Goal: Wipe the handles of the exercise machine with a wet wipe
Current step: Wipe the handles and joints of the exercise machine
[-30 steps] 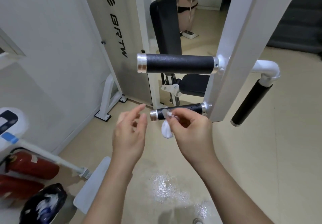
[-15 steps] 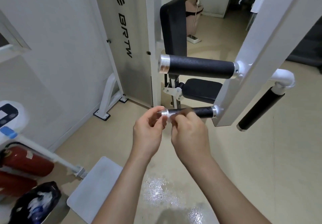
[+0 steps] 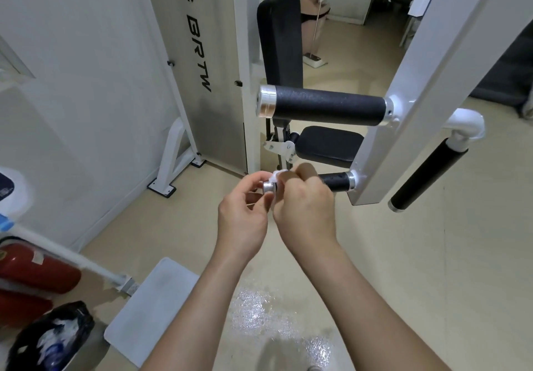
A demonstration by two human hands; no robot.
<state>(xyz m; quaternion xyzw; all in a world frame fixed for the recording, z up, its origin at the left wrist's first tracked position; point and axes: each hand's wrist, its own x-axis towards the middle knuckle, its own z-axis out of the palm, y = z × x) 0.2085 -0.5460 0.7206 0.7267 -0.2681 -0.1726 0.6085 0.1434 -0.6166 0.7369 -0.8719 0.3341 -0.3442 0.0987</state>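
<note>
Two black foam handles jut left from the machine's white upright (image 3: 415,88): a thick upper handle (image 3: 326,109) and a thin lower handle (image 3: 336,181) with a silver end cap. A white wet wipe (image 3: 277,175) is bunched over the lower handle just behind that cap. My right hand (image 3: 302,206) is wrapped around the lower handle and holds the wipe against it. At the cap, my left hand (image 3: 245,215) has its fingers curled, pinching the wipe's edge. A third black handle (image 3: 427,177) hangs at the right on a white elbow.
The machine's black back pad (image 3: 279,39) and seat (image 3: 328,147) stand behind the handles. A white footplate (image 3: 150,307) lies on the floor at lower left, beside red fire extinguishers (image 3: 31,272) and a black bag (image 3: 49,342). A wet patch (image 3: 259,313) shines on the floor.
My hands have come together at the lower handle's end. The wipe, earlier dangling from my right hand, now sits wrapped on the handle. The camera has moved closer.
</note>
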